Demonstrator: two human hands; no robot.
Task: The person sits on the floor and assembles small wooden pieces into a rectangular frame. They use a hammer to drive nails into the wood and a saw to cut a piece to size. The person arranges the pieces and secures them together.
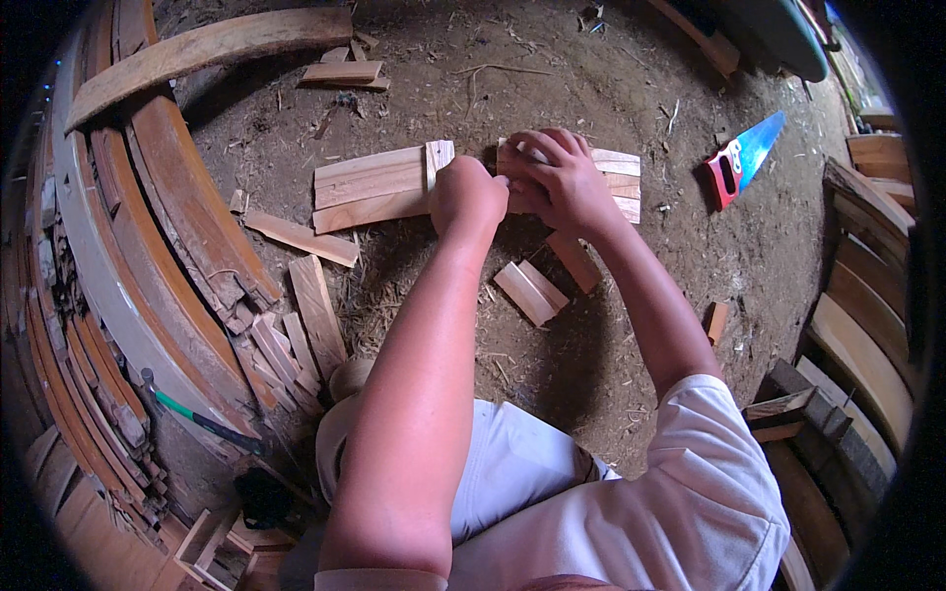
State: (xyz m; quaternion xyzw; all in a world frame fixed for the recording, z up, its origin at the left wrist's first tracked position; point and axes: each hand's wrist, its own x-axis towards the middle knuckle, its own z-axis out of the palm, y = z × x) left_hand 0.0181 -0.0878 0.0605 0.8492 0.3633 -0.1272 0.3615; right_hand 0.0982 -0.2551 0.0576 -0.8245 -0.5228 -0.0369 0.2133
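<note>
A light wooden panel (pixel 370 187) of boards side by side lies on the dirt floor, with a narrow crosspiece (pixel 438 163) over it. My left hand (pixel 468 192) is closed in a fist above the middle of the panel, beside that crosspiece; its fingers face away, so what they hold is hidden. My right hand (pixel 567 182) rests with bent fingers on the right part of the panel, gripping it near a second crosspiece (pixel 504 153). Both hands nearly meet. Just below them lie short wood offcuts (pixel 532 293) and a darker block (pixel 574 261).
A handsaw (pixel 744 161) with a red handle and blue blade lies at the right. Stacked long boards (pixel 187 197) fill the left side, with a green-handled tool (pixel 202 422) on them. More timber (pixel 867 315) stands along the right. Loose strips (pixel 301 236) and shavings litter the dirt.
</note>
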